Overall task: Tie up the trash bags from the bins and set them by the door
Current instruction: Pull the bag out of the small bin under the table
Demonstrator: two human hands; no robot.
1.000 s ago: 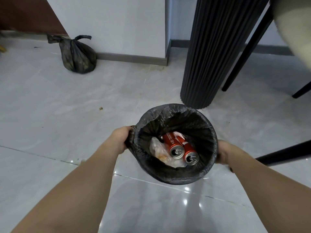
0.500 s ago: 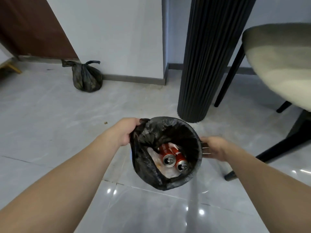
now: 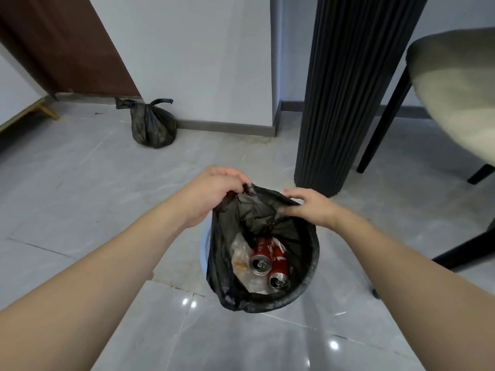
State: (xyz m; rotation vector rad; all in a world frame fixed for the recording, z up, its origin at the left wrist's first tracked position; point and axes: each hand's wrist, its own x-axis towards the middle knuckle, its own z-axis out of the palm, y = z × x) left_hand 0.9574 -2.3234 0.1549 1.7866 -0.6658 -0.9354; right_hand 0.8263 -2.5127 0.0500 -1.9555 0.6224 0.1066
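A black trash bag (image 3: 230,277) lines a small pale bin (image 3: 203,253) on the floor in front of me. Inside lie two red cans (image 3: 269,261) and crumpled clear plastic (image 3: 241,261). My left hand (image 3: 211,194) pinches the bag's far-left edge, pulled up off the rim. My right hand (image 3: 310,207) grips the far-right edge, gathered inward. The near edge still wraps the bin's rim. A second black bag (image 3: 152,124), tied at the top, stands by the wall beside the brown door (image 3: 61,44).
A ribbed black table pedestal (image 3: 345,92) rises just behind the bin. At right stands a chair with a beige seat (image 3: 455,95) and black legs (image 3: 383,121). A wooden leg (image 3: 45,111) shows at far left. Grey tiled floor lies all around.
Both hands moved from the bin's sides to its far side, lifting the bag's edge off the rim and drawing it together. The view tilted up, showing more of the door.
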